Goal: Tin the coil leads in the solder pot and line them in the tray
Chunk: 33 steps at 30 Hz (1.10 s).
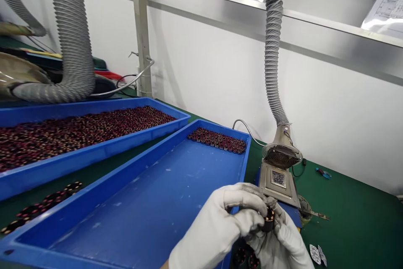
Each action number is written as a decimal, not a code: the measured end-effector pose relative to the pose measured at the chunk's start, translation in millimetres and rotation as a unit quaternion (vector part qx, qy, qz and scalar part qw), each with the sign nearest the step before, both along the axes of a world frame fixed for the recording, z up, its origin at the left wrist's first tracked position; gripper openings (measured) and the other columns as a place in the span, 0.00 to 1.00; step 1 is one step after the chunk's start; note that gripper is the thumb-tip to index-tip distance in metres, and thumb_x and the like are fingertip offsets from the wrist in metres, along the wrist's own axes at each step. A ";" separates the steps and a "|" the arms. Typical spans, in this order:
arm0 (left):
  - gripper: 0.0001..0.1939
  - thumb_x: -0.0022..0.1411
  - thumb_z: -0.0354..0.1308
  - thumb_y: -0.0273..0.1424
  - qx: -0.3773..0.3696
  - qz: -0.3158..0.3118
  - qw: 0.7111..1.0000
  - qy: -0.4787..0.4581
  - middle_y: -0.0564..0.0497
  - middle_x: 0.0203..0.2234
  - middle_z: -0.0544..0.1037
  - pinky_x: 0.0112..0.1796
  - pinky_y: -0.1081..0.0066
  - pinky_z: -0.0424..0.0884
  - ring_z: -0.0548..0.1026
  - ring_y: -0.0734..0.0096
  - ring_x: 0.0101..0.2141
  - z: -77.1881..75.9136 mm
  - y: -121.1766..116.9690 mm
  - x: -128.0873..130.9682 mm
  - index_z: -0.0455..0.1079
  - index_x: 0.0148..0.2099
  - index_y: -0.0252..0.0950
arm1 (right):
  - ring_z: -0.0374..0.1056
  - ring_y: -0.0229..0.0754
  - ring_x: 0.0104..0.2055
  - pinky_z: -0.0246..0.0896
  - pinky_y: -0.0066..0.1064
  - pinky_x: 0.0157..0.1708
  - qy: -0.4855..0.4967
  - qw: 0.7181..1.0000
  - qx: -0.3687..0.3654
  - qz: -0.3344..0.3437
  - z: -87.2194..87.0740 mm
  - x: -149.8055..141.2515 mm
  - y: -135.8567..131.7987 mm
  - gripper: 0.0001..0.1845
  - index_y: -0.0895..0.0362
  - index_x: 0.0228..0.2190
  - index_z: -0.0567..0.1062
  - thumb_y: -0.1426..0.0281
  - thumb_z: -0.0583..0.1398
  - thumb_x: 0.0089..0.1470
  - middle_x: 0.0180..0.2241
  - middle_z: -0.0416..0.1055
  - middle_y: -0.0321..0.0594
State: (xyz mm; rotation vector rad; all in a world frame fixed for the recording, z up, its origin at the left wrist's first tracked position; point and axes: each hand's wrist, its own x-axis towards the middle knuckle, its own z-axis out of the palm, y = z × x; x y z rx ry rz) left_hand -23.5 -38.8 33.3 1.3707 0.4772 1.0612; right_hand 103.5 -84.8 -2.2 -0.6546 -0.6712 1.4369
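Both my hands wear white gloves with darkened fingertips. They meet over the near right edge of the front blue tray (138, 202). Between their fingers is a small round black part (269, 220) with copper-coloured dots around its top. My left hand (220, 214) pinches it from the left, with thumb and fingers closed. From the right, my right hand (283, 235) grips the same part; its lower fingers are partly hidden. Just below the hands lie several similar black parts (247, 258) with reddish dots.
Many like parts (217, 139) stand packed at the tray's far end. A second blue tray (94, 151) at left is full of them. A metal heater-like device (280, 181) sits under a hose hood (281, 151). Pliers (323, 173) and foil pieces (317, 254) lie at right.
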 end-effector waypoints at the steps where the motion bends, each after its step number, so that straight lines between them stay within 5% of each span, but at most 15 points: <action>1: 0.07 0.44 0.57 0.22 -0.004 0.011 1.000 -0.019 0.52 0.26 0.76 0.32 0.75 0.69 0.73 0.69 0.32 -1.9 0.1 -1.8 0.74 0.22 0.38 | 0.72 0.41 0.30 0.67 0.37 0.35 -0.001 1.000 0.004 0.002 0.5 -0.2 -0.6 0.13 0.52 0.29 0.75 0.66 0.69 0.37 0.28 0.76 0.37; 6: 0.06 0.45 0.59 0.25 -0.031 0.134 0.990 -0.039 0.54 0.32 0.78 0.34 0.76 0.69 0.74 0.69 0.35 -5.5 4.4 -11.1 0.75 0.28 0.41 | 0.72 0.44 0.29 0.67 0.43 0.34 0.018 1.000 0.005 0.007 0.3 1.8 -1.6 0.16 0.52 0.30 0.75 0.64 0.69 0.34 0.29 0.76 0.40; 9: 0.08 0.44 0.59 0.24 -0.011 0.077 0.994 0.082 0.51 0.33 0.77 0.35 0.74 0.69 0.74 0.67 0.35 -0.9 3.7 -6.5 0.74 0.30 0.38 | 0.72 0.43 0.29 0.67 0.42 0.34 0.011 1.000 -0.001 -0.007 -3.5 3.4 0.2 0.15 0.53 0.30 0.75 0.65 0.69 0.36 0.28 0.76 0.39; 12: 0.10 0.46 0.53 0.21 0.075 0.042 0.993 0.077 0.51 0.28 0.77 0.37 0.71 0.69 0.74 0.67 0.33 0.8 -0.8 -1.0 0.73 0.24 0.37 | 0.71 0.42 0.29 0.67 0.39 0.34 -0.007 0.999 0.006 -0.033 -9.3 6.8 3.6 0.14 0.54 0.29 0.75 0.67 0.69 0.36 0.27 0.75 0.38; 16: 0.12 0.48 0.53 0.20 0.197 0.132 0.971 0.010 0.54 0.27 0.77 0.41 0.71 0.67 0.73 0.69 0.35 -3.6 -5.0 -7.1 0.73 0.26 0.42 | 0.71 0.40 0.28 0.67 0.33 0.34 -0.017 0.996 0.024 -0.079 -14.1 15.1 7.9 0.09 0.54 0.25 0.76 0.74 0.68 0.36 0.26 0.75 0.37; 21: 0.07 0.47 0.59 0.27 0.106 0.198 0.973 0.059 0.53 0.35 0.77 0.41 0.72 0.68 0.72 0.66 0.40 -0.6 -1.8 -11.0 0.74 0.31 0.43 | 0.71 0.41 0.29 0.68 0.34 0.32 -0.017 0.991 0.048 -0.124 -14.9 20.1 8.8 0.10 0.53 0.26 0.76 0.76 0.67 0.38 0.26 0.76 0.37; 23: 0.08 0.45 0.59 0.26 0.061 0.145 0.980 0.120 0.51 0.36 0.77 0.41 0.70 0.68 0.73 0.65 0.39 1.9 -0.8 -4.7 0.74 0.31 0.41 | 0.71 0.40 0.29 0.68 0.33 0.32 -0.024 0.991 0.051 -0.120 -16.6 19.3 8.9 0.10 0.53 0.26 0.76 0.76 0.68 0.37 0.26 0.76 0.36; 26: 0.09 0.46 0.53 0.22 0.074 0.078 0.990 0.087 0.49 0.31 0.77 0.36 0.71 0.70 0.74 0.67 0.34 1.4 -2.1 3.7 0.73 0.25 0.38 | 0.70 0.40 0.28 0.68 0.33 0.31 -0.037 0.990 0.051 -0.129 -20.6 17.9 10.5 0.10 0.53 0.26 0.75 0.75 0.68 0.36 0.26 0.75 0.36; 30: 0.09 0.48 0.52 0.23 0.177 0.153 0.972 0.024 0.52 0.28 0.76 0.39 0.72 0.68 0.73 0.67 0.37 -3.4 -4.2 -1.1 0.71 0.25 0.40 | 0.70 0.41 0.29 0.68 0.34 0.32 -0.058 0.978 0.045 -0.196 -20.6 13.9 13.4 0.12 0.54 0.26 0.74 0.72 0.69 0.34 0.25 0.75 0.37; 33: 0.05 0.50 0.55 0.28 0.128 0.220 0.967 0.024 0.51 0.34 0.77 0.43 0.69 0.66 0.71 0.65 0.41 -3.3 -1.4 -6.8 0.73 0.29 0.41 | 0.70 0.40 0.29 0.66 0.30 0.29 -0.124 0.948 0.062 -0.288 -16.3 4.2 10.7 0.14 0.54 0.22 0.72 0.70 0.70 0.31 0.27 0.75 0.36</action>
